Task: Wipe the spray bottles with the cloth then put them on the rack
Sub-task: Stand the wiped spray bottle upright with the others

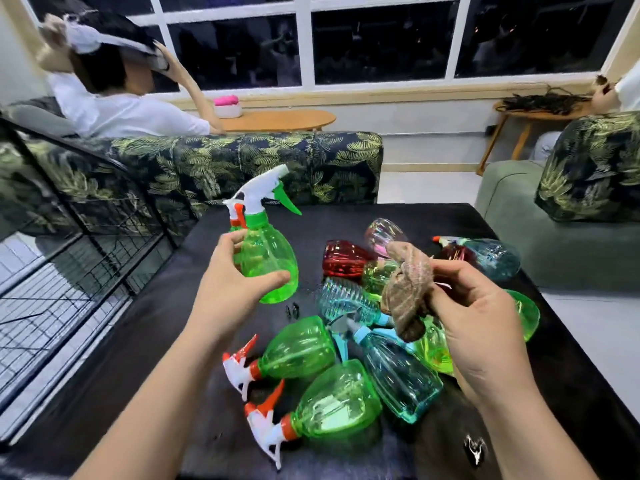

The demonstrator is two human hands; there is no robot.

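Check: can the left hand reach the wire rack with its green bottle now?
Probably yes: the left hand holds the green bottle upright, and the wire rack stands on that same side, nothing in between.

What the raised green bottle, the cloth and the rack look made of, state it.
Green bottle in the left hand: clear glossy plastic, likely; light passes through it. Cloth in the right hand: soft brownish fabric, creased, matte. Rack: thin black wire grid, probably coated metal.
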